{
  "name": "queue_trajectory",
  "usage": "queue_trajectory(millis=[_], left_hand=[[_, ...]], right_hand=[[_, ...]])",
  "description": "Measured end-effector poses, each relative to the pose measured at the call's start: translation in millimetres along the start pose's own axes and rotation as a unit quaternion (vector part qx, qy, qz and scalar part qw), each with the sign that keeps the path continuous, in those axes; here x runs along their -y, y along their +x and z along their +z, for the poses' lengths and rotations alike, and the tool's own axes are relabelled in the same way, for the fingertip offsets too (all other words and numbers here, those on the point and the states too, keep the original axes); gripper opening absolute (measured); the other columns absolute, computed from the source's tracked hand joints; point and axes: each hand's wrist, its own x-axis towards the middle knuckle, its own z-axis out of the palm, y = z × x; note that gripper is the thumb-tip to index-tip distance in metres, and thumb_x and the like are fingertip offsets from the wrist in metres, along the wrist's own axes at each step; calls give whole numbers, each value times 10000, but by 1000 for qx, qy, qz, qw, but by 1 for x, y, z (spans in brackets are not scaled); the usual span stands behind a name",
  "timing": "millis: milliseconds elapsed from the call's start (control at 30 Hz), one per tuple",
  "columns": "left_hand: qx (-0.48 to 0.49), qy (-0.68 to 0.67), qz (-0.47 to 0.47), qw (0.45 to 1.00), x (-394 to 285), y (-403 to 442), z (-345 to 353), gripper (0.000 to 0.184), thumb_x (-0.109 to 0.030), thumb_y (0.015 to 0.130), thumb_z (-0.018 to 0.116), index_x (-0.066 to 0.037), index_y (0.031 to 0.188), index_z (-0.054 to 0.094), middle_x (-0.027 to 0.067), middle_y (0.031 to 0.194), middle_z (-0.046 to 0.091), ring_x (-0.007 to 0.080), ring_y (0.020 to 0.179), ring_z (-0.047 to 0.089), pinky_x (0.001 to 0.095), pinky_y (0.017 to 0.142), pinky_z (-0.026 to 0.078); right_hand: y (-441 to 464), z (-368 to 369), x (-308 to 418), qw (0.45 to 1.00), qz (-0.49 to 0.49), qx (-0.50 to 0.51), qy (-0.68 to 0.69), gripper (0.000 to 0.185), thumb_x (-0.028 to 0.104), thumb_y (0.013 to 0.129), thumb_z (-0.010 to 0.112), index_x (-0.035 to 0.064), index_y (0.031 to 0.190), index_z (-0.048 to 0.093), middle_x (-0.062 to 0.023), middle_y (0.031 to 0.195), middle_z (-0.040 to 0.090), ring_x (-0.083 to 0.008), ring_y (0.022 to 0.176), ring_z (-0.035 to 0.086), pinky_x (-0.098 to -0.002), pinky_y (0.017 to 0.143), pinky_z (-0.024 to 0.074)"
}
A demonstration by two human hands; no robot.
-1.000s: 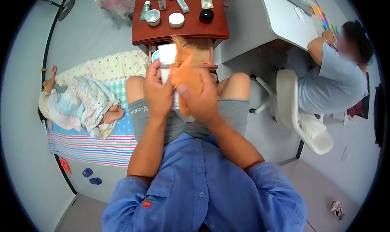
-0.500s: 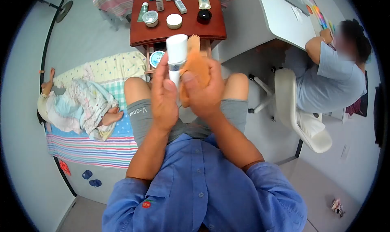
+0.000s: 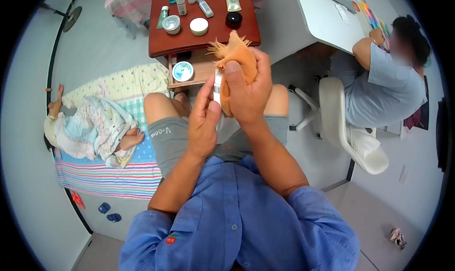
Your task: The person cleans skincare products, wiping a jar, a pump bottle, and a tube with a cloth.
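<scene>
My left hand [image 3: 203, 126] is closed around a white bottle [image 3: 217, 91], above my lap and in front of the open drawer [image 3: 201, 68]. In my right hand [image 3: 252, 93] is a bunched orange cloth [image 3: 244, 57] with a fringed edge, its thumb on top. The cloth lies against the bottle's right side and hides much of it, including the upper end. A round tub with a white and blue lid [image 3: 183, 71] sits inside the drawer, left of the cloth.
Several jars, tubes and bottles stand on the red-brown tabletop [image 3: 216, 34]. At right, a person [image 3: 386, 83] sits on a white chair [image 3: 333, 110] by a white desk [image 3: 327, 22]. Someone lies under a blanket [image 3: 104, 124] on a floor mat [image 3: 109, 178] at left.
The orange cloth has risen and opened out, showing its fringe. The bottle has dropped lower and is now mostly covered. My right hand has moved slightly up and right.
</scene>
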Motion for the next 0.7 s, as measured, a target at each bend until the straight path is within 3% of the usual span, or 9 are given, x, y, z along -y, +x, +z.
queue_trajectory(millis=[100, 267, 367, 400, 500, 567, 600, 667, 700], left_hand=[[-117, 9, -46, 992, -12, 9, 1, 568, -206, 1076, 485, 15, 1573, 319, 119, 1528, 442, 197, 1376, 445, 327, 1144, 355], [-108, -99, 14, 989, -18, 26, -17, 552, -24, 1011, 394, 9, 1559, 339, 133, 1540, 447, 217, 1356, 499, 336, 1102, 429], [-72, -54, -5, 996, -7, 18, -30, 557, -67, 1024, 436, -18, 1570, 339, 125, 1478, 502, 224, 1315, 522, 343, 1091, 429], [-68, -55, -7, 996, -5, 15, -33, 557, -67, 1024, 436, -18, 1570, 339, 125, 1478, 502, 224, 1315, 522, 343, 1091, 429], [-20, 66, -39, 997, -7, 1, -42, 562, -236, 1037, 526, -22, 1539, 391, 154, 1436, 518, 252, 1244, 559, 360, 1033, 465], [125, 363, 115, 916, -14, -4, -48, 522, -231, 1015, 572, 7, 1470, 484, 179, 1396, 537, 281, 1197, 572, 370, 994, 469], [114, 331, 145, 925, -15, -5, -42, 486, -166, 970, 596, -1, 1425, 554, 214, 1292, 567, 357, 1148, 574, 405, 996, 462], [144, 376, 160, 901, -15, -6, -56, 484, -161, 967, 603, -3, 1422, 557, 212, 1283, 571, 353, 1141, 575, 404, 986, 463], [177, 419, 173, 874, -17, -6, -60, 482, -157, 964, 611, -5, 1419, 560, 210, 1274, 576, 350, 1135, 577, 403, 975, 464]], right_hand=[[-22, 7, -2, 980, -89, 37, -172, 412, 235, 899, 752, 9, 1187, 563, -127, 1051, 650, -215, 965, 645, -361, 844, 533], [-65, 1, -14, 968, -128, 146, -160, 401, 173, 827, 754, 18, 1158, 590, -167, 987, 620, -323, 885, 632, -396, 840, 514], [-58, -12, -6, 966, -62, 198, -152, 392, 262, 836, 794, 25, 1091, 615, -153, 930, 616, -333, 890, 636, -430, 804, 523], [-52, -15, -4, 990, 11, 118, -79, 380, 244, 841, 790, 23, 1096, 615, -129, 941, 636, -280, 896, 651, -396, 810, 531], [-25, -33, 8, 996, 83, 39, 15, 366, 210, 862, 774, 21, 1132, 617, -74, 985, 679, -150, 909, 655, -308, 818, 539], [-6, -40, 16, 992, 17, 125, 9, 361, 220, 876, 764, 17, 1141, 627, -63, 968, 684, -140, 839, 650, -292, 775, 540], [1, -44, 20, 992, 16, 127, 9, 361, 220, 876, 764, 17, 1141, 627, -63, 968, 684, -140, 839, 650, -292, 775, 540], [16, -52, 23, 936, 157, 308, 69, 329, 212, 896, 746, 13, 1135, 640, -54, 961, 678, -125, 816, 639, -279, 751, 535], [22, -54, 22, 935, 156, 310, 69, 329, 212, 896, 746, 13, 1135, 640, -54, 961, 678, -125, 816, 639, -279, 751, 535]])
